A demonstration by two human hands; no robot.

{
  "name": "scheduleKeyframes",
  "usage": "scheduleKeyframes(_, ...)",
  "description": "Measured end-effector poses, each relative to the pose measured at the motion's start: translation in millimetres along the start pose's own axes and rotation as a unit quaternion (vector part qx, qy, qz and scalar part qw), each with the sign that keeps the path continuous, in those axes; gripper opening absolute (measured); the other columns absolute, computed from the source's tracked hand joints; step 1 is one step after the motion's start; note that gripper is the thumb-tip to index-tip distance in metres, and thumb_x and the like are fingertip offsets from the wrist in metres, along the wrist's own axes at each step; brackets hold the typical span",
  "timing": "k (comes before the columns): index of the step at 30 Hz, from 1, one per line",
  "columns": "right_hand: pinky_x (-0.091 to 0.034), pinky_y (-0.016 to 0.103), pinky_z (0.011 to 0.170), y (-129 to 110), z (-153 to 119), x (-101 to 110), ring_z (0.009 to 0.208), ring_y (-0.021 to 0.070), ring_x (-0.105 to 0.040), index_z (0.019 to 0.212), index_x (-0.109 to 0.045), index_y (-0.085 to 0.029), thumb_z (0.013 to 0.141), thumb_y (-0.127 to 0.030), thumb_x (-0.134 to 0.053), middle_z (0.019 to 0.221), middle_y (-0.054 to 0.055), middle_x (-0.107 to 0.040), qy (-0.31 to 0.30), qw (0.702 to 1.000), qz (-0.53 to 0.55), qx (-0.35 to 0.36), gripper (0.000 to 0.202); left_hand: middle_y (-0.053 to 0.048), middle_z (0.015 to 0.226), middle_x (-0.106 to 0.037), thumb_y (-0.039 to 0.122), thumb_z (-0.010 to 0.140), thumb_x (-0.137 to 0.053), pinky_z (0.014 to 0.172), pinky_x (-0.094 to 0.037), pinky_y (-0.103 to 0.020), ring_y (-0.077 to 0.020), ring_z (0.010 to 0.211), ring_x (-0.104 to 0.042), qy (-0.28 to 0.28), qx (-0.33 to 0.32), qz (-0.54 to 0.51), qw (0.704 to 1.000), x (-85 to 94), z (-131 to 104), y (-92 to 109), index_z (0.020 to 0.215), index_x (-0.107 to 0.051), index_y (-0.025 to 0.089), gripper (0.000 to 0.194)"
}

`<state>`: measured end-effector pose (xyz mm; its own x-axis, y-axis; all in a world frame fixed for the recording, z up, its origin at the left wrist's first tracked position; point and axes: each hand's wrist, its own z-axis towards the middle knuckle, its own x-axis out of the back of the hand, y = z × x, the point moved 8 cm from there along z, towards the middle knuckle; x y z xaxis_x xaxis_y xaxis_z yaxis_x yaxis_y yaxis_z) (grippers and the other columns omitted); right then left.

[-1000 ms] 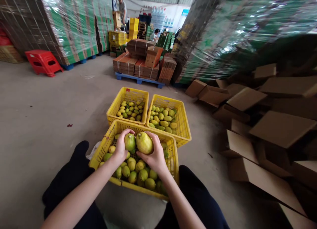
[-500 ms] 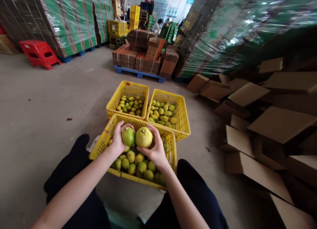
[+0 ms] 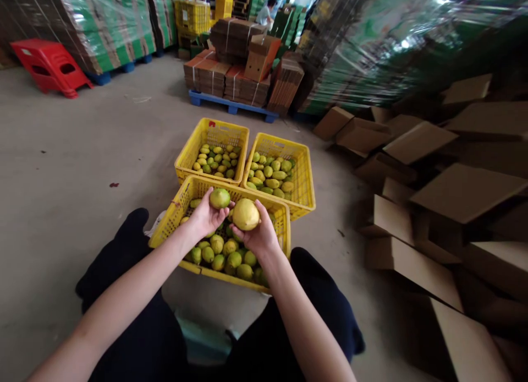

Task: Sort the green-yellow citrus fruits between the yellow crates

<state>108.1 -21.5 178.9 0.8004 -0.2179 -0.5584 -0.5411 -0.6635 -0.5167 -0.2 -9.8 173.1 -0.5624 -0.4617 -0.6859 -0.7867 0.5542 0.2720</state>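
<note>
My left hand [image 3: 207, 216] holds a green lemon [image 3: 220, 198] above the near yellow crate [image 3: 165, 230]. Just to its right, my right hand [image 3: 260, 233] is wrapped round a larger yellow lemon [image 3: 246, 214]. Below both hands, several green and yellow lemons [image 3: 218, 262] lie in the near crate. Two more yellow crates stand behind it: the back left crate [image 3: 187, 156] with smaller yellow and green fruit, and the back right crate [image 3: 307, 181] with larger fruit.
Cardboard boxes [image 3: 470, 197] are heaped at the right. Bundled flat cartons [image 3: 206, 76] rest on a blue pallet [image 3: 233, 104] ahead. At the back left is a red stool [image 3: 51, 68] by wrapped stacks [image 3: 111, 24]. A person [image 3: 265, 13] is far off.
Both lemons have turned in my hands, their stem ends no longer facing up towards me. My left hand has risen slightly with its lemon. The whole view has shifted a little.
</note>
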Motion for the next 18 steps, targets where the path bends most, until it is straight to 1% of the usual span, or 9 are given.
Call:
scheduleKeyframes(2, -0.053, 0.025, 0.044, 2, 0, 1, 0.049, 0.0164, -0.063, 0.097, -0.064, -0.015, 0.094, -0.052, -0.040, 0.065, 0.005, -0.070, -0.016, 0.999, -0.010, -0.028, 0.044, -0.005, 0.059, -0.061, 0.052, 0.099, -0.034, 0.029, -0.037, -0.014, -0.0076, 0.035, -0.047, 0.008, 0.023, 0.052, 0.998, 4.5, 3, -6, 0.091, -0.061, 0.011, 0.050)
scheduleKeyframes(4, -0.050, 0.025, 0.043, 4, 2, 2, 0.047, 0.0161, -0.061, 0.094, -0.066, -0.014, 0.093, -0.059, -0.036, 0.067, 0.007, -0.071, -0.037, 0.999, -0.015, -0.036, 0.054, -0.003, 0.055, -0.058, 0.055, 0.098, -0.034, 0.027, -0.031, -0.014, -0.0071, 0.033, -0.042, 0.005, 0.027, 0.090, 0.996, 7.1, 6, -11, 0.083, -0.061, 0.014, 0.051)
scheduleKeyframes(8, -0.050, 0.029, 0.048, 6, 9, 6, 0.049, 0.0156, -0.057, 0.086, -0.067, -0.015, 0.085, -0.071, -0.040, 0.072, 0.009, -0.070, -0.057, 0.998, -0.018, -0.014, 0.062, -0.004, 0.054, -0.056, 0.059, 0.095, -0.038, 0.032, -0.032, -0.018, -0.0082, 0.037, -0.042, -0.013, 0.014, 0.135, 0.991, 7.3, 11, -15, 0.071, -0.060, 0.016, 0.054)
scheduleKeyframes(11, -0.052, 0.032, 0.053, 1, 12, 10, 0.055, 0.0185, -0.059, 0.089, -0.066, -0.017, 0.081, -0.071, -0.047, 0.073, 0.008, -0.069, -0.035, 0.997, -0.063, 0.018, 0.057, -0.004, 0.058, -0.059, 0.058, 0.088, -0.055, 0.039, -0.036, -0.019, -0.0098, 0.045, -0.048, -0.022, -0.032, 0.158, 0.987, 6.2, 12, -9, 0.071, -0.064, 0.016, 0.046)
scheduleKeyframes(13, -0.056, 0.036, 0.061, -13, 10, 13, 0.067, 0.0218, -0.064, 0.098, -0.064, -0.020, 0.076, -0.065, -0.058, 0.082, 0.006, -0.071, 0.000, 0.990, -0.103, 0.095, 0.050, -0.004, 0.071, -0.066, 0.049, 0.081, -0.069, 0.047, -0.042, -0.019, -0.0107, 0.056, -0.055, -0.035, -0.105, 0.174, 0.978, 2.9, 7, 2, 0.084, -0.070, 0.017, 0.032)
scheduleKeyframes(14, -0.057, 0.037, 0.069, -25, 6, 14, 0.077, 0.0233, -0.066, 0.104, -0.062, -0.022, 0.073, -0.060, -0.065, 0.090, 0.006, -0.071, 0.019, 0.979, -0.132, 0.156, 0.049, -0.003, 0.081, -0.069, 0.042, 0.077, -0.076, 0.053, -0.045, -0.018, -0.0113, 0.064, -0.059, -0.048, -0.152, 0.191, 0.968, -0.5, 2, 9, 0.094, -0.071, 0.019, 0.029)
scheduleKeyframes(15, -0.057, 0.040, 0.078, -38, 0, 14, 0.087, 0.0246, -0.067, 0.111, -0.060, -0.024, 0.070, -0.056, -0.071, 0.100, 0.005, -0.071, 0.036, 0.958, -0.172, 0.228, 0.053, -0.003, 0.092, -0.071, 0.034, 0.072, -0.081, 0.060, -0.048, -0.018, -0.0121, 0.073, -0.062, -0.064, -0.204, 0.216, 0.953, -5.2, -5, 15, 0.103, -0.071, 0.021, 0.034)
scheduleKeyframes(16, -0.055, 0.042, 0.086, -50, -9, 12, 0.096, 0.0258, -0.066, 0.117, -0.058, -0.026, 0.067, -0.052, -0.076, 0.110, 0.005, -0.069, 0.049, 0.926, -0.220, 0.304, 0.059, -0.002, 0.102, -0.071, 0.027, 0.067, -0.084, 0.068, -0.050, -0.019, -0.0134, 0.082, -0.064, -0.079, -0.258, 0.243, 0.932, -10.6, -13, 21, 0.110, -0.070, 0.024, 0.045)
scheduleKeyframes(18, -0.049, 0.046, 0.099, -69, -31, 2, 0.109, 0.0279, -0.061, 0.125, -0.053, -0.028, 0.063, -0.045, -0.083, 0.124, 0.006, -0.064, 0.064, 0.834, -0.322, 0.444, 0.071, -0.002, 0.116, -0.068, 0.016, 0.058, -0.088, 0.085, -0.051, -0.022, -0.0168, 0.101, -0.064, -0.098, -0.352, 0.283, 0.887, -19.8, -29, 31, 0.118, -0.067, 0.027, 0.064)
